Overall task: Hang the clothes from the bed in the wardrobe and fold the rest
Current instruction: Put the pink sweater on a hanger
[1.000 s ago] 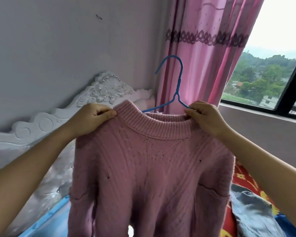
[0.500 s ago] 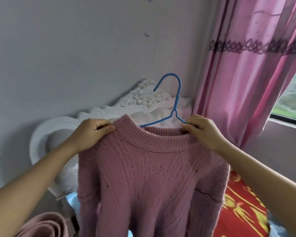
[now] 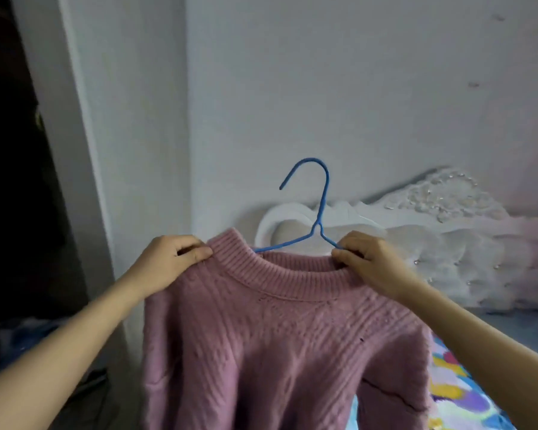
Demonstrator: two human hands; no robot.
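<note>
One wide-angle camera, worn on the head, looks forward and slightly down along both forearms. It faces a pale wall (image 3: 339, 88), headboard (image 3: 448, 212) at right; the left hand (image 3: 171, 262) and right hand (image 3: 375, 263) sit near, mid-frame.

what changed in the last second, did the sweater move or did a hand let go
The person turned left, carrying the pink sweater on its blue hanger along: curtain and window left the view, the headboard now sits at right, and a dark opening shows at far left. Nothing was let go: the left hand still pinches one shoulder by the collar, the right hand the other with the hanger wire.
</note>
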